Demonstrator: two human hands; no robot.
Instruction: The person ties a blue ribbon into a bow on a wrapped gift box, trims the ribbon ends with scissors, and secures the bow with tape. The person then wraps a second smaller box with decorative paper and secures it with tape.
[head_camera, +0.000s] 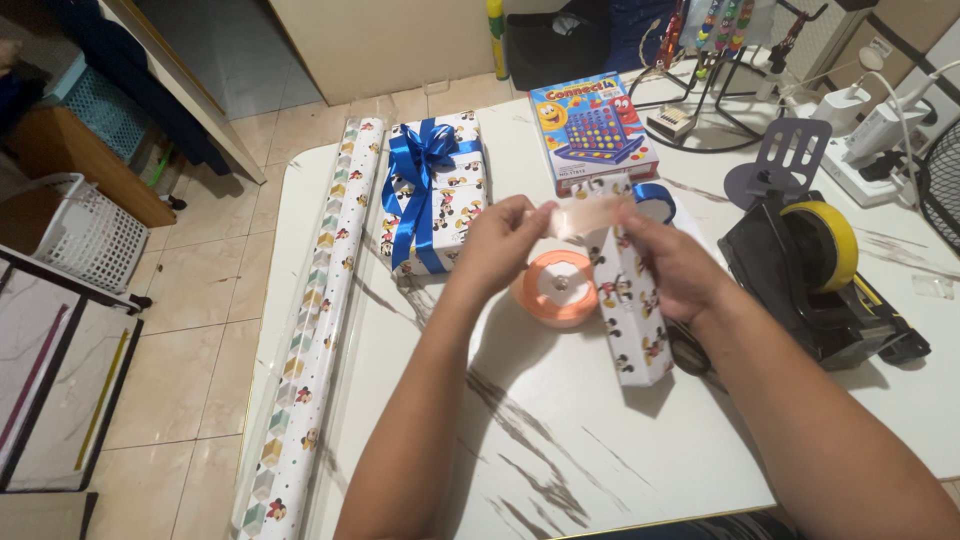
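Note:
My left hand (497, 243) and my right hand (668, 263) hold a short stretch of peach ribbon (585, 217) taut between their fingertips, above the table. Just below it lies the peach ribbon spool (561, 288) flat on the white marble-patterned table (560, 440). A long narrow box in cartoon-print wrapping paper (630, 320) lies under my right hand, partly hidden by it. A wrapped gift with a blue ribbon bow (436, 190) sits to the left of my left hand.
A roll of wrapping paper (318, 310) runs along the table's left edge. A boxed board game (592, 130), a blue ribbon roll (655, 202), a black tape dispenser with yellow tape (825, 265) and a white power strip (870, 150) fill the back and right. A white basket (85, 230) stands on the floor.

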